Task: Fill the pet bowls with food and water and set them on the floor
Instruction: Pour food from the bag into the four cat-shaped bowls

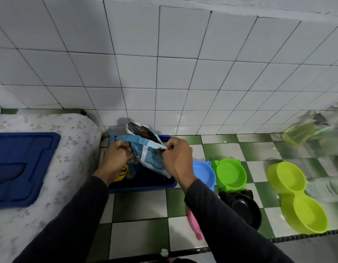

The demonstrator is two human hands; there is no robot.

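A light blue pet food bag [147,150], its top open with dark kibble showing, is held over a dark blue plastic bin [145,184]. My left hand [117,154] grips the bag's left edge and my right hand [175,158] pinches its right edge. On the checked floor to the right lie a blue bowl [203,173], a green bowl [229,174], a black bowl [244,207], a pink bowl [192,224] partly hidden by my right sleeve, and a lime double bowl [297,198].
The bin's blue lid [22,168] lies on a flowered mattress [69,139] at the left. A yellow packet [123,172] sits inside the bin. Clear plastic bottles [301,131] lie at the far right by the white tiled wall [164,73].
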